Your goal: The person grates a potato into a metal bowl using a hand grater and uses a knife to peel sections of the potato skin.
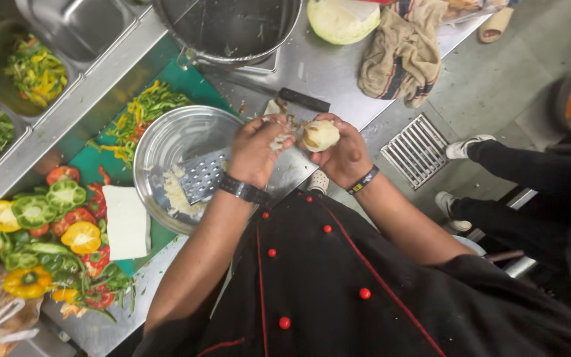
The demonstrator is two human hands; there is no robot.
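Two hands work a pale peeled vegetable above a steel desk in a kitchen.

The desk (pixel 312 73) is steel, the floor grey with a drain grate (pixel 416 151). A green board (pixel 100 165) carries cut peppers (pixel 41 225) (red, yellow, green) and a white block (pixel 127 221); a bowl (pixel 166 142) holds a grater (pixel 205 175). The right hand (pixel 345 155) grips the pale, rounded vegetable (pixel 320 134) over the desk's edge; the left hand (pixel 256 151) curls around scraps beside it.
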